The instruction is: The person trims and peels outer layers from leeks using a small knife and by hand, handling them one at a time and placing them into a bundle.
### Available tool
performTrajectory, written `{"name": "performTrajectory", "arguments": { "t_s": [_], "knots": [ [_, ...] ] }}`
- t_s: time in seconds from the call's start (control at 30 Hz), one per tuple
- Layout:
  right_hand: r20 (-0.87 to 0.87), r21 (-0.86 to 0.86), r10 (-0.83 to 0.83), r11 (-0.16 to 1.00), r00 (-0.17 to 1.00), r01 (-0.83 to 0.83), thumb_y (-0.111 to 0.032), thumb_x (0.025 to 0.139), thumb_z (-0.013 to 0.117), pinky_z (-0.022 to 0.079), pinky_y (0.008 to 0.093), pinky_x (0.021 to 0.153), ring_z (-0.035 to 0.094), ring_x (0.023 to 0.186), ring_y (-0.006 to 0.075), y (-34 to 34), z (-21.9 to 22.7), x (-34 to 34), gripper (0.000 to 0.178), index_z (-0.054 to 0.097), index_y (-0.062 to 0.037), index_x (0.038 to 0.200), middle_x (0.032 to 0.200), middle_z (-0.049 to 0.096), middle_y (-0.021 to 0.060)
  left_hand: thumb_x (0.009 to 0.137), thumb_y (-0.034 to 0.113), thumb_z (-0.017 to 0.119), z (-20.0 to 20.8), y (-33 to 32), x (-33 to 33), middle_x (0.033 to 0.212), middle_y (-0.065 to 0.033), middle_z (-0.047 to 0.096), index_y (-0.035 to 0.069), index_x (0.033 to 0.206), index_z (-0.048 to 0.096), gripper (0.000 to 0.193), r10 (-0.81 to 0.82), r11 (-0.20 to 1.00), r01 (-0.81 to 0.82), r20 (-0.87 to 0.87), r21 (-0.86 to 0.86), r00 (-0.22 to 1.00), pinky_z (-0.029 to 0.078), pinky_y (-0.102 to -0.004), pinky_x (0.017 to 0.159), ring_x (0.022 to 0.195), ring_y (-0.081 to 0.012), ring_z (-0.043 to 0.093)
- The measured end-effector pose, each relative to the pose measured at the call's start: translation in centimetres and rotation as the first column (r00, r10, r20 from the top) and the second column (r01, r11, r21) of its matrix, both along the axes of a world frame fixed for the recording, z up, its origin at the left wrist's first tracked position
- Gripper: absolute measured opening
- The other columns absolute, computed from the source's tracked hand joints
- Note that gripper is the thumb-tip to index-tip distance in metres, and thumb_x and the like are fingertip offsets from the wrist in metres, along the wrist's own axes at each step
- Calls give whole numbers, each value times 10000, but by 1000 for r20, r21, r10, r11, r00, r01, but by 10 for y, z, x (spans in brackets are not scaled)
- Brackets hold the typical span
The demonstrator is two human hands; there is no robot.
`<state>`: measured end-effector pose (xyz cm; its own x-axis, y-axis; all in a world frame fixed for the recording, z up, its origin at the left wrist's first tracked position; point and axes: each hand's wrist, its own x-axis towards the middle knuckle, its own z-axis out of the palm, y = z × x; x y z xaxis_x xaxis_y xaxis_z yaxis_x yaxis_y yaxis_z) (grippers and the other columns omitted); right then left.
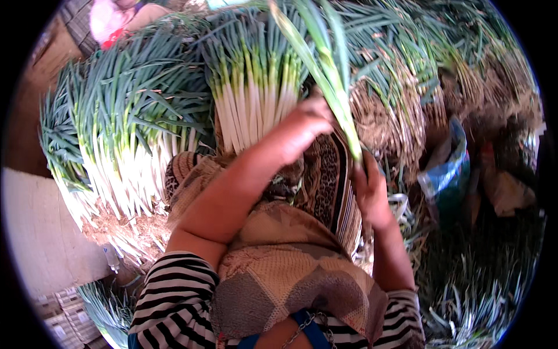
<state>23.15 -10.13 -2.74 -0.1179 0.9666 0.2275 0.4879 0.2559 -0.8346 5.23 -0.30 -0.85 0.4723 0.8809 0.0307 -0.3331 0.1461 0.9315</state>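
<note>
A long green onion (340,96) slants upward in front of my body, its leaves fanning toward the far edge. My right hand (371,189) is closed around its lower end. Reaching across from the left, my left hand (317,116) is right beside the stalk; motion smears its fingers, so their grip is unclear. Just past my left forearm, a bunch of trimmed green onions (250,99) with clean white stems stands against my lap. A bigger pile of white-stemmed green onions (125,139) lies to the left.
Untrimmed green onions (395,110) with dry, soil-covered roots are heaped at the far right. A blue plastic bag (447,174) lies right of my right hand. More green onions (476,308) fill the lower right. At left is a pale board (49,232); another person in pink (110,23) sits far left.
</note>
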Motion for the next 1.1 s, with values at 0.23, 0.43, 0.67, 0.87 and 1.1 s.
{"name": "performTrajectory", "arguments": {
  "t_s": [0.23,0.43,0.67,0.87,1.1],
  "knots": [
    [-529,-450,152,784,835,-428,-279,896,456,348,186,457,412,532,49,18,6,-35,294,465,-32,1055,671,460,-27,814,334,567,-3,-7,-28,878,-33,551,39,1023,490,369,43,986,17,346,-168,937,409,-331,849,912,-180,530],
    [-478,60,55,998,876,-31,-16,754,641,397,167,537,455,625,39,57,-15,-90,191,484,-37,859,746,523,-11,814,328,575,-26,-16,-31,956,-62,572,9,1070,481,419,147,960,-78,246,-270,958,397,-322,817,885,-168,530],
    [7,231,-56,972,998,53,-57,754,647,398,216,465,454,526,78,54,-25,-86,163,485,-41,746,622,508,26,855,193,519,-45,-16,-20,946,-60,562,44,1059,491,254,256,903,-106,324,-417,911,393,-312,792,849,-154,527],
    [159,133,-180,978,971,160,-60,762,602,337,272,393,408,451,84,2,-54,-11,148,511,-7,657,554,510,34,872,212,472,-15,16,-64,712,-47,426,19,930,381,221,625,701,-366,279,-612,729,490,-283,590,615,-150,468],
    [815,-185,-59,917,577,354,-331,788,583,443,368,716,562,845,349,-74,-12,140,444,529,76,956,889,566,261,889,275,443,-10,25,-62,912,-111,453,51,1139,308,362,639,730,-478,239,-489,731,435,-340,596,687,-175,474]
  ]
}}
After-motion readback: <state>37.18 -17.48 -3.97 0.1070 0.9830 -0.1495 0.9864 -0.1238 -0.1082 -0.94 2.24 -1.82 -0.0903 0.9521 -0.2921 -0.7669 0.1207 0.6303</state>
